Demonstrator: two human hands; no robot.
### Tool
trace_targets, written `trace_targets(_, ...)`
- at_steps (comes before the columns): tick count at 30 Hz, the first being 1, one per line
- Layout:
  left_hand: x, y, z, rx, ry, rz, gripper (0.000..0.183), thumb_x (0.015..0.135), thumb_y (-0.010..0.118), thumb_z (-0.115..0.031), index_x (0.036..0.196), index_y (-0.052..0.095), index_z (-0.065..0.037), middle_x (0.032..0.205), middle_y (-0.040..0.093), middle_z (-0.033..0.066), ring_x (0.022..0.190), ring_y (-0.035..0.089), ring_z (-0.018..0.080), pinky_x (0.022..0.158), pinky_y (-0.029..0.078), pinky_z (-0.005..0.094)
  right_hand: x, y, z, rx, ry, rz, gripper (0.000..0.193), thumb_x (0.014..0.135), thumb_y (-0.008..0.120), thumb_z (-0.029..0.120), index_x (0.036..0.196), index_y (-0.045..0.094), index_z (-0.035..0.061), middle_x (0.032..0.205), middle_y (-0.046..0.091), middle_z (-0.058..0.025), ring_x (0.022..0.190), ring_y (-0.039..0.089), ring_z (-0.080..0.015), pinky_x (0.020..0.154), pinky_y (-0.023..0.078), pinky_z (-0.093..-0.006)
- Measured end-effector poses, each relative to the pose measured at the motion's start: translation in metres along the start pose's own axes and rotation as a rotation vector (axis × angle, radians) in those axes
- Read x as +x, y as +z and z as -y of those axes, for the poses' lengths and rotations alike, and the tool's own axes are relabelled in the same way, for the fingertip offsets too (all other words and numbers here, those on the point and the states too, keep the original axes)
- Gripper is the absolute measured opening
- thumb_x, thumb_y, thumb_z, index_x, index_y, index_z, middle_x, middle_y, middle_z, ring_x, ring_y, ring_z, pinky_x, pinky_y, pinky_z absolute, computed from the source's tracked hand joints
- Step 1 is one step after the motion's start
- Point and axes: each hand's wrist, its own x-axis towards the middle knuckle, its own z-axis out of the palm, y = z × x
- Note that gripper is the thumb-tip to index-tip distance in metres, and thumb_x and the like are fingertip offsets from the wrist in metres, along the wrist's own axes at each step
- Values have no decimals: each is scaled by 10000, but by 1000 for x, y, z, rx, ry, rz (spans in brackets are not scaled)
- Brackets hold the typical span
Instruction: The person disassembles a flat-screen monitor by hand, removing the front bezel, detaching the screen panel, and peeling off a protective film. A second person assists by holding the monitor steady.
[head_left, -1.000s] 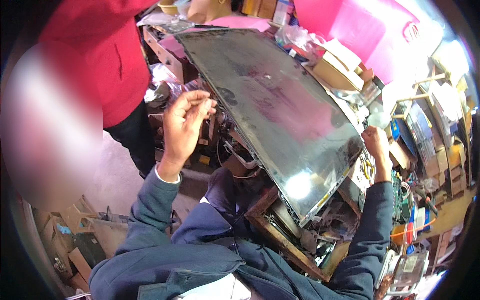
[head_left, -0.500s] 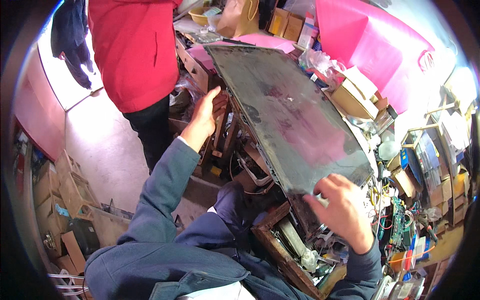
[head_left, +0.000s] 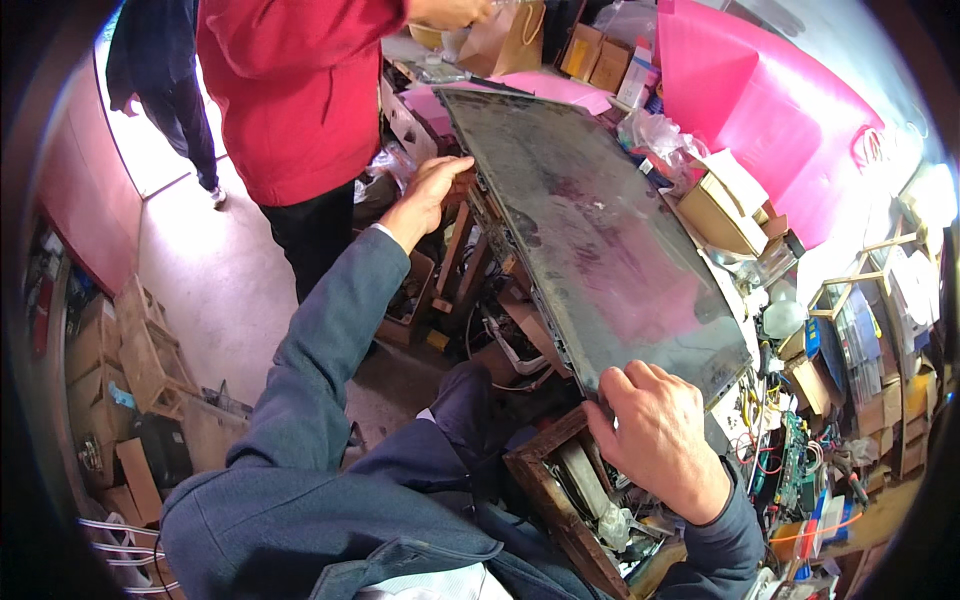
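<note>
A large, thin, dark flat-screen panel [head_left: 590, 215], its glass smeared and dusty, lies slanted across the cluttered bench. Pink and pale reflections show on its lower half. At its left edge, towards the far end, my left hand [head_left: 430, 198] takes hold, thumb by the rim and fingers partly hidden beside and below it. My right hand [head_left: 660, 430] is closed over the near edge, knuckles up, with the fingertips hidden from view. Below the near edge stands a brown wooden drawer or frame [head_left: 560, 500] with mixed parts inside.
Left of the bench stands a person in a red top [head_left: 290, 110], one hand above the far clutter; another person in dark clothes [head_left: 160, 90] is by the doorway. Cardboard boxes [head_left: 725, 210], a pink sheet [head_left: 760, 120], wires and a green circuit board [head_left: 797, 465] crowd the right side.
My left hand has moved onto the panel's left edge. My right hand has come down onto the near edge. The red-clad person's hand has come into view, and the dark-clad person shows more.
</note>
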Motion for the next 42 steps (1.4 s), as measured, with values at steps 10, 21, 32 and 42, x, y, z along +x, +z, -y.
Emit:
trace_targets(10,4,-7,-3,4,-104,-10,205,1001,762,-338,964,731,-139,836,715,-17,737,718,159,658,590,346,0,1,23,-336,-40,-32,169,805,743,181,835,623,67,795,622,-88,729,684,-269,634,547,-423)
trace_targets(21,-16,9,-49,-14,-142,70,302,929,839,-419,1003,698,-162,870,729,-25,725,700,113,584,596,303,-4,0,30,-569,-192,-142,110,796,689,151,802,634,57,742,508,-18,651,584,-134,520,458,-300)
trace_targets(32,-24,-18,-41,-147,-166,383,213,985,802,-240,1136,738,-105,986,782,0,888,767,155,834,634,355,-5,1,31,-590,-196,-178,108,796,690,148,802,625,63,750,496,-16,664,559,-129,535,428,-286)
trace_targets(42,-12,-16,-50,-30,-102,297,178,984,795,-199,1098,763,-66,948,771,10,849,745,150,796,634,366,-5,8,33,-645,-228,-197,98,768,680,147,780,617,73,729,506,-18,653,557,-136,527,404,-284)
